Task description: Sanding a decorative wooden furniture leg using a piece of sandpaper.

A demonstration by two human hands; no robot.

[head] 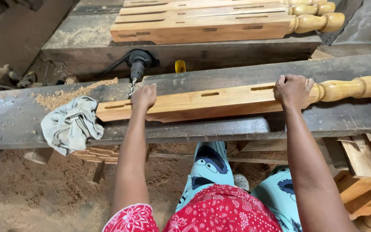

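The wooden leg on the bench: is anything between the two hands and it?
Nothing visible. The left hand and the right hand both rest directly on the wooden leg. The grey rag lies beside its left end; the drill lies behind it.

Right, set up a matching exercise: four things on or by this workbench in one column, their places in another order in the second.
1. left hand
2. right hand
3. grey rag
4. electric drill

A. behind the wooden leg, bit pointing down
B. near the leg's turned end
C. near the leg's square end
D. draped over the bench edge

Pairs: 1-C, 2-B, 3-D, 4-A
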